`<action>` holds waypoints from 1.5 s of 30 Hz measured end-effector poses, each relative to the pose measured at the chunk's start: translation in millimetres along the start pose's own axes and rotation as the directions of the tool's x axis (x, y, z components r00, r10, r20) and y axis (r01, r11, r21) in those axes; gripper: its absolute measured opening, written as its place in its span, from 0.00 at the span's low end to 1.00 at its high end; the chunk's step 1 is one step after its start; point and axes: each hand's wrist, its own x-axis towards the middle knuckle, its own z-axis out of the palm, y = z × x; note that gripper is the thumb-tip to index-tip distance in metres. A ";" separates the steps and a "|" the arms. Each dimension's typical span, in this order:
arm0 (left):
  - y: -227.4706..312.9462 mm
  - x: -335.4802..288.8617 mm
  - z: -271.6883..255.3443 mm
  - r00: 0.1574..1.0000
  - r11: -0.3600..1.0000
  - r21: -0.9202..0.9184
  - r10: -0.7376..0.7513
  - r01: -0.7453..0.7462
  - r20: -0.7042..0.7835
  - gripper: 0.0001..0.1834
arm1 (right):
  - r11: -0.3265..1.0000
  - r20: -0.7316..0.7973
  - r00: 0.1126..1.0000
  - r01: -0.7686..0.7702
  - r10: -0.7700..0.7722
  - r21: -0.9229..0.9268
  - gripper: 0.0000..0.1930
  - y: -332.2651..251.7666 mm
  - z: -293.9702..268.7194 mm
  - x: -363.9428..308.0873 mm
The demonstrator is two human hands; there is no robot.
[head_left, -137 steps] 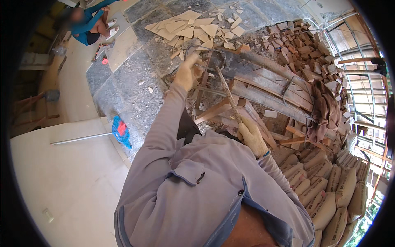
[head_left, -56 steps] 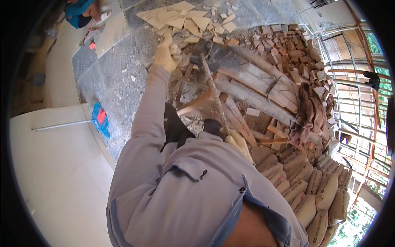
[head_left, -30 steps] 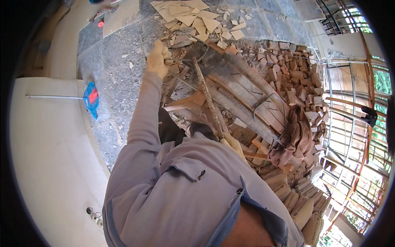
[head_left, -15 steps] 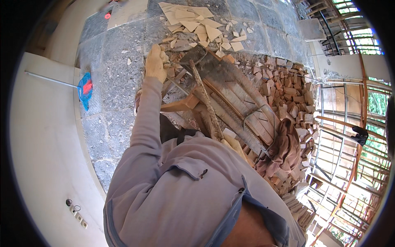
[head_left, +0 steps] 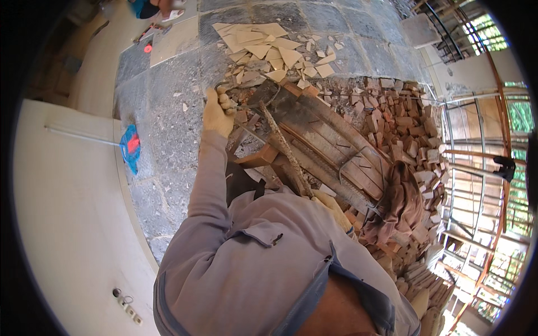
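My left hand, in a cream work glove, is closed around a thin bent metal rod whose part runs toward the bench's dark end. My gloved right hand is partly hidden by my shirt; it is at the lower end of a rough, speckled bar and seems closed on it. That bar slants over a worn wooden bench with upright nails. Farther along the bench lies a bent wire frame.
Broken cream tiles lie beyond the bench. Brick rubble is heaped to the right, beside a brown cloth. At left, a blue-and-red long-handled thing leans by the wall. Part of another person shows at the far left.
The view has shifted, so most things appear farther right and lower. My left hand remains closed beside the bench's dark end. Another person has come into view at the far left.
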 end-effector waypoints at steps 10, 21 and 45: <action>54.9 26.7 53.8 0.860 0.650 0.611 0.134 -0.451 0.493 0.25 | 0.884 -0.145 0.974 0.088 -0.173 -0.460 0.18 -53.1 33.8 -8.3; 86.2 99.4 194.3 0.449 0.381 0.830 -0.707 -0.408 0.546 0.23 | 0.952 -0.348 0.911 0.124 -0.220 -0.278 0.20 -54.3 74.5 -44.3; 113.6 83.9 89.4 0.641 -0.123 0.851 -0.714 -0.511 0.281 0.25 | 0.983 -0.501 0.852 0.073 -0.150 -0.169 0.20 -10.0 83.8 -52.1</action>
